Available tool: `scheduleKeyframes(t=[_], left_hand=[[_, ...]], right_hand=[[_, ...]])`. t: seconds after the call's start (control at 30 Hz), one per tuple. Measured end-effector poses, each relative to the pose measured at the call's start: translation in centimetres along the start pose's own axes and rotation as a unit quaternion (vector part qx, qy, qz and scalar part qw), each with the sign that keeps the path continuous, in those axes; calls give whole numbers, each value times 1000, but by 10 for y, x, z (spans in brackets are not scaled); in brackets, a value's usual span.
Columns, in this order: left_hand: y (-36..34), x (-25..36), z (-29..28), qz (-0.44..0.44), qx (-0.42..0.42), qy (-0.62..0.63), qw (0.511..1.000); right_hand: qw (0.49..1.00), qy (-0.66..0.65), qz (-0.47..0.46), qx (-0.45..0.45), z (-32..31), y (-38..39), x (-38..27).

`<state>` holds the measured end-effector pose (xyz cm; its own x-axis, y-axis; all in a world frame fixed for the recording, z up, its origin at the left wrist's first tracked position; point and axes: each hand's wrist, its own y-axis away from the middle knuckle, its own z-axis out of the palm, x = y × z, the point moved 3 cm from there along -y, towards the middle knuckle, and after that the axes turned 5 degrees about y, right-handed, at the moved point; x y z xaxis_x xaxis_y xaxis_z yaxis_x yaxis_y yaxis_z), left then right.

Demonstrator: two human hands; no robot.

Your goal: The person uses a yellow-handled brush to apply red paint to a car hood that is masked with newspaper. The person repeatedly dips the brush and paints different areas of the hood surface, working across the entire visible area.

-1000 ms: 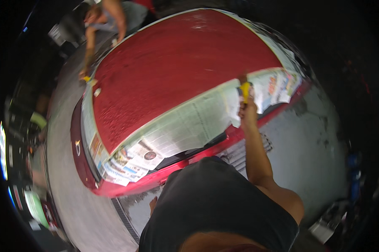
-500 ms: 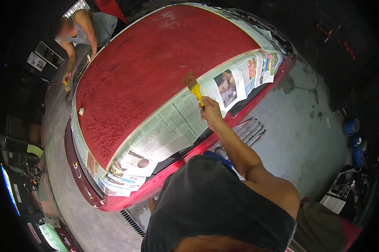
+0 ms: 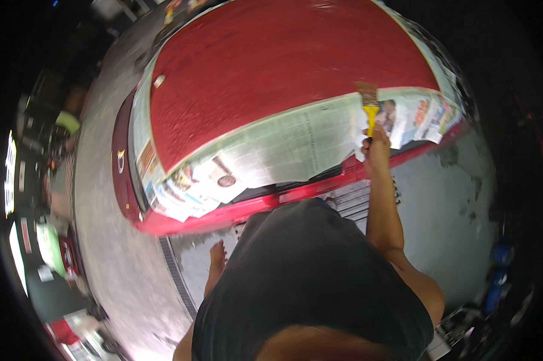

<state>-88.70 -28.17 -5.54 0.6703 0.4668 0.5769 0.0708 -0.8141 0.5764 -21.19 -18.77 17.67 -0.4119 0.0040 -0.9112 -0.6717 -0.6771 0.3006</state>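
Observation:
My right hand [image 3: 376, 150] is closed around the yellow handle of a flat paintbrush [image 3: 370, 107] with brown bristles. The bristles point away from me, over the edge where the red car roof [image 3: 289, 57] meets the masking newspaper [image 3: 283, 150]; whether they touch is unclear. Low beside the near side of the car hangs my left hand [image 3: 217, 256], its fingers loosely apart and nothing seen in it. A small whitish object [image 3: 159, 80] lies on the roof's left part, where the red surface looks rough.
At the top edge, a co-worker's hand and another yellow brush [image 3: 169, 17] are partly cut off. Newspaper also covers the car's windows. A slatted metal platform [image 3: 355, 201] stands by my right arm. A floor drain grate [image 3: 178, 280] runs at lower left; blue containers [image 3: 501, 256] stand far right.
My view has turned and shifted, so the co-worker is mostly out of it. My right hand with the paintbrush has moved right along the roof edge. My left hand shows more fully.

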Motion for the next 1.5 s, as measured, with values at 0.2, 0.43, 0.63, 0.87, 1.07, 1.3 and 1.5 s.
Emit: scheduleKeyframes(t=[0.2,0.43,0.63,0.87,1.07,1.3,1.5], left_hand=[[23,20,8,-198,98,259,940],[48,-37,20,-227,182,326,899],[93,-109,48,-336,153,383,846],[139,-163,81,-439,156,504,727],[162,-188,81,-456,180,548,678],[134,-198,53,-429,148,538,710],[68,-197,15,-395,134,512,750]], right_hand=[[975,170,26,-141,64,0,4],[845,386,-266,-257,225,30,52],[734,463,-312,-387,366,90,99],[623,541,-299,-479,498,163,198],[651,522,-211,-510,568,220,288],[607,569,-241,-500,542,202,305],[755,460,-227,-408,438,142,219]])
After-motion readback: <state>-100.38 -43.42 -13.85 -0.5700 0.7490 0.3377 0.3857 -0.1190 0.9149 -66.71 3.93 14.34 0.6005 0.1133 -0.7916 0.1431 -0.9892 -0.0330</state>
